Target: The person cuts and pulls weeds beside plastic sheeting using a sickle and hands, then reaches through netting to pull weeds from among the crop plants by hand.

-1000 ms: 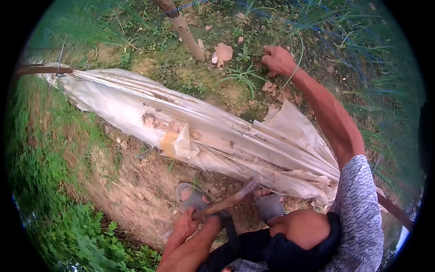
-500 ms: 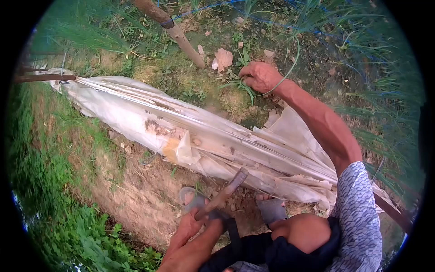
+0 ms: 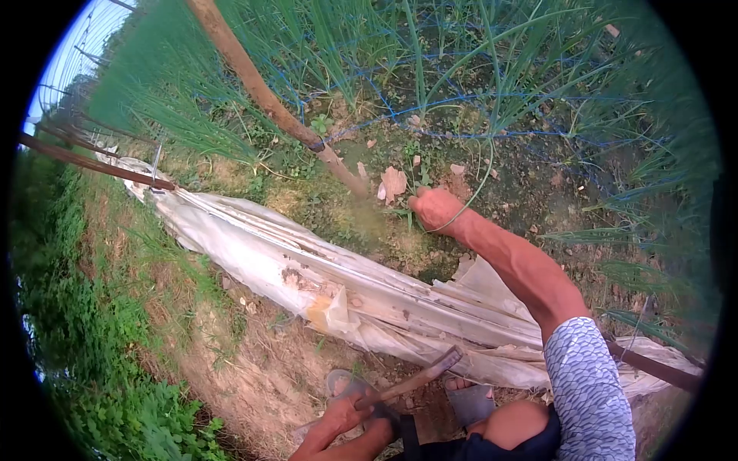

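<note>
My right hand (image 3: 436, 209) reaches over the bed beyond the plastic sheet, its fingers pinched at a small green weed (image 3: 411, 213). A long green leaf (image 3: 489, 173) arches over that wrist. Low in the view, my left hand (image 3: 344, 413) is wrapped round a wooden handle (image 3: 411, 382), whose thick end points up and right toward the sheet. The bunched whitish plastic sheet (image 3: 254, 257) lies diagonally between my feet and the bed. Pale flakes (image 3: 393, 183) rest on the soil just left of my right hand.
A wooden stake (image 3: 254, 81) leans into the soil, with blue netting (image 3: 461, 98) tied to it. Tall thin green plants (image 3: 330, 46) stand behind. Leafy growth (image 3: 131, 399) fills the lower left. A rusty pole (image 3: 653, 367) crosses at right. Sandals (image 3: 470, 403) are on my feet.
The view has tilted up, showing more plants and netting. My right hand has moved left over the soil to the small weed. The handle in my left hand has swung its end about.
</note>
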`<state>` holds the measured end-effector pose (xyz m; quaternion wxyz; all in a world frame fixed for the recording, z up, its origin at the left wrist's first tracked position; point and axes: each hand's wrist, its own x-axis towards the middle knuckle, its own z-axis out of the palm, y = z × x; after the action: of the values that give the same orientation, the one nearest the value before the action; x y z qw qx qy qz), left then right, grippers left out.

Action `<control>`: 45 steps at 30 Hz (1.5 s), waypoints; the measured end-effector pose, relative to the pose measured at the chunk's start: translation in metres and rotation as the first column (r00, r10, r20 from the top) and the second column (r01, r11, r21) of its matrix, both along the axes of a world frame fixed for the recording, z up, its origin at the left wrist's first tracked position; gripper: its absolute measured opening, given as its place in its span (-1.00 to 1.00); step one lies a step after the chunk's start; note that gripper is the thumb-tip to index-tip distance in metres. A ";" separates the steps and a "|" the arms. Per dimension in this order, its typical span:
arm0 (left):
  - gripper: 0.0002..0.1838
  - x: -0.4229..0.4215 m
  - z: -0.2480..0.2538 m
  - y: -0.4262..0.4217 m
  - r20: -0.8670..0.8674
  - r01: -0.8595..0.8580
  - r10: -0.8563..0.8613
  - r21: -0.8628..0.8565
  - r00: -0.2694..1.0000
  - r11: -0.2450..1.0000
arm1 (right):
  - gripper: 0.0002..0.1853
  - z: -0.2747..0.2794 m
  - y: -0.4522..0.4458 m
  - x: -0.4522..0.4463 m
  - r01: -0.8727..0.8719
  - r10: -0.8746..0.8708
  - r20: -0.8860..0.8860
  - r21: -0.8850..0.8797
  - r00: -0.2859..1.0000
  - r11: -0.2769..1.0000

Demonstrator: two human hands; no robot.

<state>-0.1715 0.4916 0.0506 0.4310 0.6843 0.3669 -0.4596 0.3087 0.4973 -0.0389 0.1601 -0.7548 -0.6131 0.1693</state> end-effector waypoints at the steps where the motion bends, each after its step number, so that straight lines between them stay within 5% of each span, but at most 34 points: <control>1: -0.53 -0.005 -0.003 0.001 0.046 0.037 -0.038 0.015 0.998 0.999 | -0.88 -0.001 0.001 0.001 0.002 -0.003 0.016 0.020 1.000 1.000; 6: -0.51 -0.016 -0.004 -0.001 0.051 0.050 -0.054 0.077 0.997 0.996 | -0.88 0.005 -0.002 -0.002 -0.080 0.084 0.123 -0.038 0.989 0.996; 9: -0.55 -0.033 -0.020 -0.004 0.029 -0.013 0.013 -0.026 0.999 1.000 | -0.89 0.012 0.001 -0.004 -0.099 0.102 0.192 -0.026 0.976 0.995; 12: -0.55 -0.032 -0.019 -0.006 0.144 -0.113 0.114 -0.013 0.983 0.993 | -0.90 0.013 0.008 -0.005 -0.091 0.098 0.201 -0.040 0.975 0.995; 14: -0.56 -0.025 -0.016 -0.002 0.297 -0.010 -0.017 0.090 0.955 0.996 | -0.90 0.016 0.008 -0.003 -0.089 0.099 0.189 -0.059 0.977 0.994; 18: -0.55 -0.050 -0.037 -0.004 0.280 -0.107 0.091 0.042 0.956 0.993 | -0.88 0.009 0.011 0.002 -0.104 0.119 0.167 -0.099 0.979 0.990; 20: -0.55 -0.057 -0.039 -0.008 0.334 0.008 -0.064 0.164 0.940 0.986 | -0.88 0.003 0.011 0.006 -0.100 0.110 0.122 -0.092 0.986 0.991; 24: -0.54 -0.049 -0.010 -0.015 0.281 -0.051 0.000 0.173 0.960 0.984 | -0.90 -0.006 0.004 0.004 0.033 -0.031 0.064 -0.024 0.997 0.999; 26: -0.54 -0.017 0.032 -0.005 0.105 -0.125 0.118 0.063 0.987 0.990 | -0.90 -0.004 0.000 0.001 0.014 -0.014 0.081 0.005 0.997 1.000; 33: -0.55 -0.036 0.005 -0.016 0.178 -0.174 0.164 0.042 0.970 0.984 | -0.92 0.009 0.005 -0.003 -0.073 0.098 0.274 -0.101 0.957 0.992; 45: -0.57 -0.033 -0.012 -0.008 0.254 -0.199 0.184 0.036 0.950 0.979 | -0.89 -0.004 0.019 0.005 0.070 -0.027 0.173 -0.248 0.985 0.966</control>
<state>-0.2042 0.4834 0.0387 0.4952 0.7107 0.3882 -0.3146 0.3134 0.5161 -0.0430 0.0142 -0.7955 -0.5790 0.1781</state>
